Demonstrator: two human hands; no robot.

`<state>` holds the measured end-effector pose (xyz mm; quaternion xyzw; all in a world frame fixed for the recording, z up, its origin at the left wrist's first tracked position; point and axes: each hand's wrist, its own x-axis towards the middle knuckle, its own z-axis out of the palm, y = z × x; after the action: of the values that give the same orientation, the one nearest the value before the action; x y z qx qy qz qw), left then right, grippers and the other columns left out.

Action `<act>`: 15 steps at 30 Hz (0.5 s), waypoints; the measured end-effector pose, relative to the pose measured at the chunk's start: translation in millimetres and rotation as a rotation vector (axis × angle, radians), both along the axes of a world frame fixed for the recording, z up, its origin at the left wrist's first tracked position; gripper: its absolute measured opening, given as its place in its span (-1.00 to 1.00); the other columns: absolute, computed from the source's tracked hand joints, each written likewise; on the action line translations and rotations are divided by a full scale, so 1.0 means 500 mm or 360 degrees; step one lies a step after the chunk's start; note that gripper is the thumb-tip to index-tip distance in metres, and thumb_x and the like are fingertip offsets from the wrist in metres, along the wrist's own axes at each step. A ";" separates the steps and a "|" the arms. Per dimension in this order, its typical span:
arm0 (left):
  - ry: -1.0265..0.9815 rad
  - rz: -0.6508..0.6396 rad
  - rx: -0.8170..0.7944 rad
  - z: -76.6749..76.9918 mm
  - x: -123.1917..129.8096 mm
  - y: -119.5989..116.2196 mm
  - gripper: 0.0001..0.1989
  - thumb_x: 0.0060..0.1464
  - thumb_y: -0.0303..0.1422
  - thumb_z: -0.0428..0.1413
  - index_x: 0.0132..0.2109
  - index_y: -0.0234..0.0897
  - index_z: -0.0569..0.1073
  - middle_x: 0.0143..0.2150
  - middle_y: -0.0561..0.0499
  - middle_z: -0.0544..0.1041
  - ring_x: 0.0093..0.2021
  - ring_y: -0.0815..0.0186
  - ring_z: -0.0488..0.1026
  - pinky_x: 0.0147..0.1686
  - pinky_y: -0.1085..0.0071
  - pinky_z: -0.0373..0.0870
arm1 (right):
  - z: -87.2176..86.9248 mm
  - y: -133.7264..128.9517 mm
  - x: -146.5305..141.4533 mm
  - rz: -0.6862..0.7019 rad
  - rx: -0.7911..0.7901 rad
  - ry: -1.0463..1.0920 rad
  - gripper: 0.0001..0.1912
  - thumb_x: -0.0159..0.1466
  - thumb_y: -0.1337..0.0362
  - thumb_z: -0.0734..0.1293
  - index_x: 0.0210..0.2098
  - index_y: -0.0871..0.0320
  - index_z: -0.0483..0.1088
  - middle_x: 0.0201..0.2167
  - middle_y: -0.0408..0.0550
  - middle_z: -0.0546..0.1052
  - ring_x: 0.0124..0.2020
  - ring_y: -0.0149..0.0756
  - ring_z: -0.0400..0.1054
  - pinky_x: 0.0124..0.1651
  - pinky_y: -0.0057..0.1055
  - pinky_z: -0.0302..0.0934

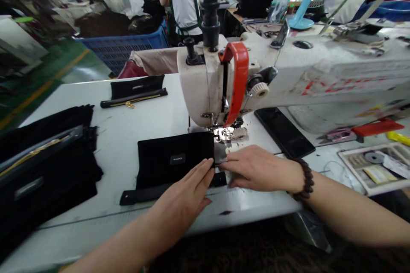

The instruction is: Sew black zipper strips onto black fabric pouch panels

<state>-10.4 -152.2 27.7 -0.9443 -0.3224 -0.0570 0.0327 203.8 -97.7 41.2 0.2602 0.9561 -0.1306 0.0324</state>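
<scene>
A black fabric panel (160, 162) with a small label lies flat on the white sewing table, its right edge by the presser foot (221, 134) of the sewing machine (201, 85). Along its near side runs a black strip (141, 196). My left hand (188, 192) rests on the panel's near right corner, fingers stretched out and held flat. Beside it, my right hand (256, 168) has its fingers bent at the panel's right edge, close to the strip's end. What the right fingertips pinch, if anything, is hidden.
A stack of black pieces (64, 170) lies at left, and another zippered black piece (137, 89) behind. Right of the needle are a phone (285, 132), thread snips (339, 135) and a parts tray (365, 179). A blue basket (128, 47) and a person (185, 0) are beyond.
</scene>
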 end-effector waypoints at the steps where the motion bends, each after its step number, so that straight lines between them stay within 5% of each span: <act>1: -0.0066 0.0018 0.0075 -0.010 -0.003 -0.004 -0.64 0.11 -0.45 -0.03 0.02 -0.60 0.32 0.06 -0.31 0.35 0.08 0.10 0.29 0.00 0.29 0.35 | 0.011 -0.010 0.002 0.0023 -0.0063 -0.0014 -0.69 0.13 0.11 0.33 -0.22 0.18 0.32 -0.34 -0.10 0.43 -0.34 -0.33 0.32 -0.38 -0.44 0.09; 3: -0.0160 0.0004 0.0168 -0.025 -0.008 -0.008 -0.69 0.10 -0.55 -0.10 -0.03 -0.63 0.34 0.00 -0.32 0.41 0.04 0.11 0.33 -0.01 0.29 0.37 | 0.020 -0.029 0.000 -0.0032 -0.0024 -0.0012 -0.64 0.07 0.07 0.37 -0.27 0.19 0.30 -0.34 -0.10 0.41 -0.36 -0.30 0.32 -0.39 -0.41 0.12; 7: -0.0231 -0.0109 0.0220 -0.032 -0.006 -0.008 -0.70 0.08 -0.61 -0.13 -0.09 -0.64 0.38 -0.09 -0.31 0.46 -0.03 0.11 0.39 -0.07 0.30 0.42 | -0.009 -0.055 -0.011 -0.0225 0.0478 0.0091 -0.77 0.15 0.23 0.31 -0.25 0.22 0.26 -0.35 -0.05 0.40 -0.38 -0.26 0.29 -0.40 -0.36 0.12; 9: -0.0256 -0.0118 0.0229 -0.029 0.001 -0.009 -0.69 0.08 -0.61 -0.16 -0.11 -0.63 0.40 -0.12 -0.32 0.48 -0.08 0.12 0.43 -0.12 0.32 0.46 | -0.028 -0.060 -0.014 -0.0151 0.0661 0.0166 -0.89 0.22 0.36 0.19 -0.25 0.23 0.26 -0.34 -0.02 0.40 -0.37 -0.28 0.29 -0.39 -0.37 0.12; 15: -0.0251 -0.0108 0.0257 -0.022 0.013 -0.010 -0.68 0.08 -0.62 -0.19 -0.15 -0.62 0.42 -0.16 -0.30 0.50 -0.13 0.15 0.45 -0.15 0.34 0.47 | -0.042 -0.059 -0.013 0.0071 0.0944 0.0309 -0.72 0.27 0.47 0.01 -0.19 0.34 0.30 -0.30 0.08 0.42 -0.32 -0.27 0.29 -0.36 -0.35 0.11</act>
<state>-3.9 -157.3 16.7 -0.9416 -0.2861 -0.1581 0.0811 197.3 -127.3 20.3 0.2236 0.9566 0.1306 -0.1335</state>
